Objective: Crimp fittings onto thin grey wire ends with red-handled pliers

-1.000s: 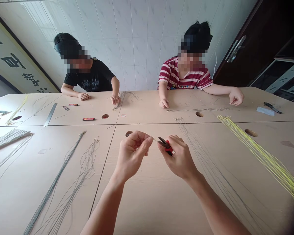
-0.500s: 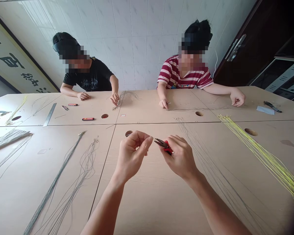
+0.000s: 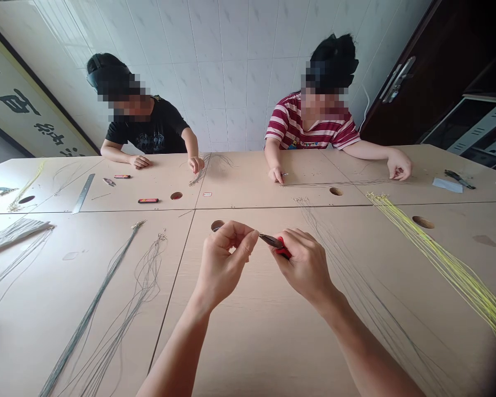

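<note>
In the middle of the head view, my left hand is closed in a pinch, thumb against forefinger, on what looks like the end of a thin wire; most of it is hidden by the fingers. My right hand is wrapped round red-handled pliers. Their dark jaws are closed and point left, with the tips meeting the wire end right at my left fingertips. Both hands are raised over the table.
Grey wire bundles lie to the left, loose grey wires and yellow wires to the right. Across the table sit a person in black and one in stripes, both handling wires. A ruler and cable holes are also there.
The pliers' jaws have closed at my left fingertips; they were slightly apart before. My hands have barely moved. The hand of the person in black has lifted a little from the wires.
</note>
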A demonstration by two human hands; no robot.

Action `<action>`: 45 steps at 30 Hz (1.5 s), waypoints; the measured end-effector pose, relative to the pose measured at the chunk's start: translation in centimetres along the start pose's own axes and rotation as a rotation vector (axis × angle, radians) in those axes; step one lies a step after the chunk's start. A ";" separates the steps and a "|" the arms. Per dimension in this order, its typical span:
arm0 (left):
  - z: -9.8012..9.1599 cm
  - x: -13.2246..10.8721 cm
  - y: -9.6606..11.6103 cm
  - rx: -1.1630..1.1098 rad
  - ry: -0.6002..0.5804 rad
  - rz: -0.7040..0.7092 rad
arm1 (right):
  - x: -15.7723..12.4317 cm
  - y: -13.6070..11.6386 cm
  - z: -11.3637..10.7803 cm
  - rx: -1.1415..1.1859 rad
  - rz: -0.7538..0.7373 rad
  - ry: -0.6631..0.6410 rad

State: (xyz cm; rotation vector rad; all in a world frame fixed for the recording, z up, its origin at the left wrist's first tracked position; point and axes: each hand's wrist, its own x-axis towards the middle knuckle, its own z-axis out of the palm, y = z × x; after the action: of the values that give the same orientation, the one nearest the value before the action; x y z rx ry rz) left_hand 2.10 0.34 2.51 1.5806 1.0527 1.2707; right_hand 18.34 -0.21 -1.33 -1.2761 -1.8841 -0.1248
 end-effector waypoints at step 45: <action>0.0 -0.1 0.1 0.071 0.010 -0.019 | 0.0 0.1 -0.1 -0.072 -0.038 0.046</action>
State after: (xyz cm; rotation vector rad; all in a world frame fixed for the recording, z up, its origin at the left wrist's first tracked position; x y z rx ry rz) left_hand 2.10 0.23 2.56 1.6148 1.1283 1.2416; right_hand 18.46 -0.23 -1.28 -1.2755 -1.8803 -0.2423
